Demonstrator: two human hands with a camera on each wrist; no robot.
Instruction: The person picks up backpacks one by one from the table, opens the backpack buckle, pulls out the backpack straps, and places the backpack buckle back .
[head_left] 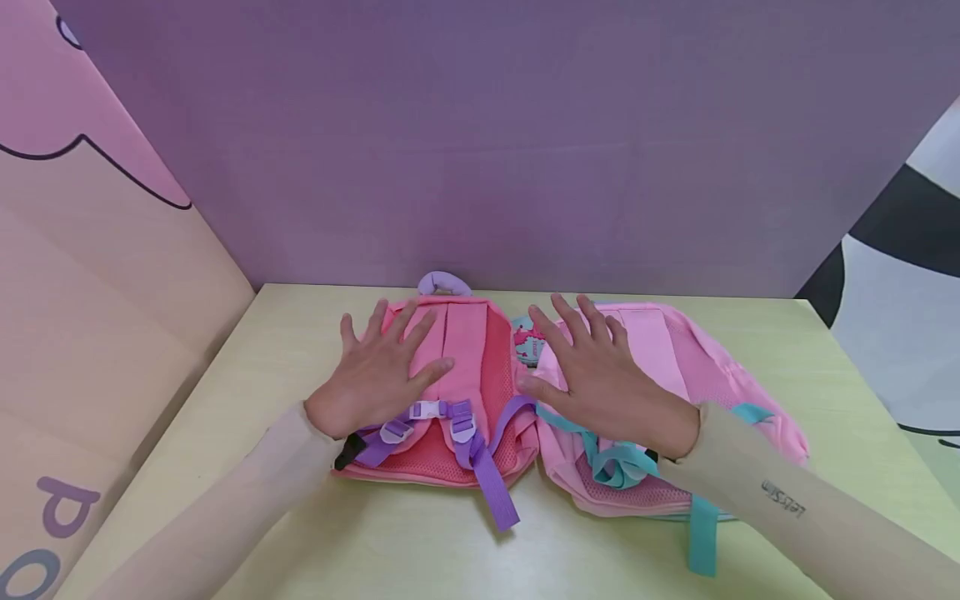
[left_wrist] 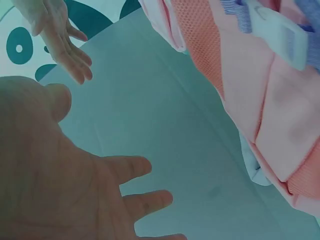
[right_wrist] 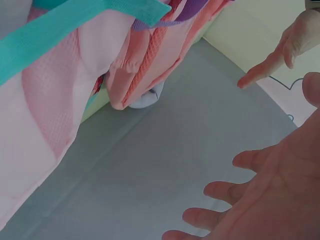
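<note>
Two small backpacks lie side by side on a pale table, straps facing up. On the left is a coral-pink backpack [head_left: 468, 333] with purple straps [head_left: 491, 483], a white buckle [head_left: 427, 409] and a lilac top handle [head_left: 444, 282]. The light pink backpack [head_left: 652, 333] on the right has teal straps [head_left: 622, 465]. Above the coral one my left hand [head_left: 378, 367] hovers with fingers spread, holding nothing. My right hand [head_left: 600, 367] is likewise spread over the light pink one and holds nothing. In both wrist views the palms are apart from the bags.
The pale wood table [head_left: 300, 350] runs back to a purple wall panel [head_left: 525, 150]. A cartoon-printed panel [head_left: 97, 292] stands at the left, and a black-and-white one [head_left: 907, 275] at the right. Between the bags shows a teal and red printed piece [head_left: 528, 342].
</note>
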